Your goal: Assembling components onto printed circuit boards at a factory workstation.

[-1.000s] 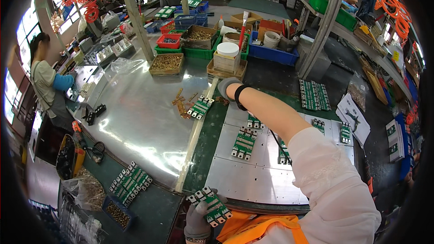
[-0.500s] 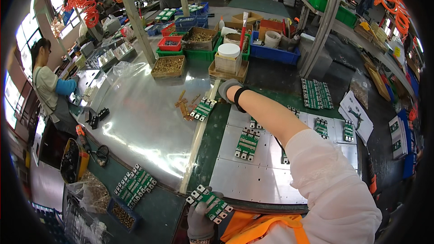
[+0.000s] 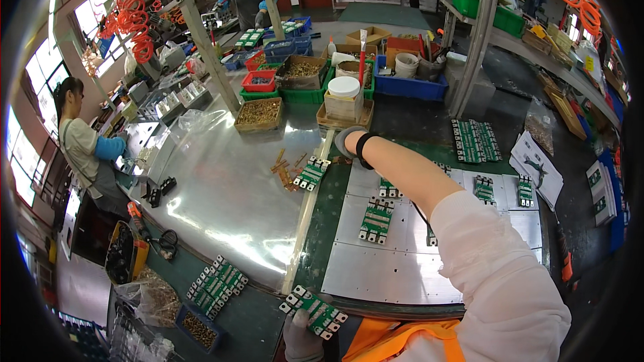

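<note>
- Left hand: grey-gloved, seen at the lower edge; its thumb and fingers are closed on a green circuit board, which is held tilted beside the front edge of the surface.
- Right hand: also grey-gloved, extended far forward at the end of a bare forearm; a black band is worn at the wrist. The fingers are largely hidden, so whether they are apart or together, or clamped on anything, cannot be told.
- Ahead of the right hand: a white-lidded tub is set in a shallow wooden tray.
- Left of the right hand: a second board is laid on the shiny metal, just beside loose copper-coloured strips.
- Below the right forearm: silver plates are covered in part by several boards, of which one, the nearest board, is seen whole.
- Lower left: a cluster of boards is placed near a blue tray filled with small brass-coloured parts.
- Far left: a co-worker in blue sleeves is shown at the surface's other side.
</note>
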Motion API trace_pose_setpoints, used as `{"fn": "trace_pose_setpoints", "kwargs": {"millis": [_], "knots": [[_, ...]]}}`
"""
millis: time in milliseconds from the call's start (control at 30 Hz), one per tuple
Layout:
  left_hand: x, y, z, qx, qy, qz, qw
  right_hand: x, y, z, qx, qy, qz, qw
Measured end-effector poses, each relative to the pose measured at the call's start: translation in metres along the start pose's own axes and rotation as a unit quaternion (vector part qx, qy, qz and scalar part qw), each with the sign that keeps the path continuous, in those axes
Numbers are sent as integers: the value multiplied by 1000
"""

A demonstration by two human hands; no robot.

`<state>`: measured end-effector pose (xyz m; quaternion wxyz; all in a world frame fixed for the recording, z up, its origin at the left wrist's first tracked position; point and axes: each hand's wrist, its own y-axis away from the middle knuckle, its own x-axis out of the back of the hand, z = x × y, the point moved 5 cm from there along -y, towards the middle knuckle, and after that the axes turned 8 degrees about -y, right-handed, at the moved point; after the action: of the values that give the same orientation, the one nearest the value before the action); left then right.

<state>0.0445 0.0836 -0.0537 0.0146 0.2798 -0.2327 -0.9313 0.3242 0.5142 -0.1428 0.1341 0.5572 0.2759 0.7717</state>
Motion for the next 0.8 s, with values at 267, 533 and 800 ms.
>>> {"fn": "trace_pose_setpoints", "kwargs": {"millis": [267, 533, 800], "knots": [[-19, -5, 4, -19, -34, -13, 999, 2, -22, 9, -17, 16, -61, 998], [-9, -11, 5, -28, 11, -32, 999, 41, 88, 1, 30, -52, 17, 998], [-8, -9, 35, -208, 12, 4, 978, 80, 243, -46, 156, -428, 220, 863]]}}
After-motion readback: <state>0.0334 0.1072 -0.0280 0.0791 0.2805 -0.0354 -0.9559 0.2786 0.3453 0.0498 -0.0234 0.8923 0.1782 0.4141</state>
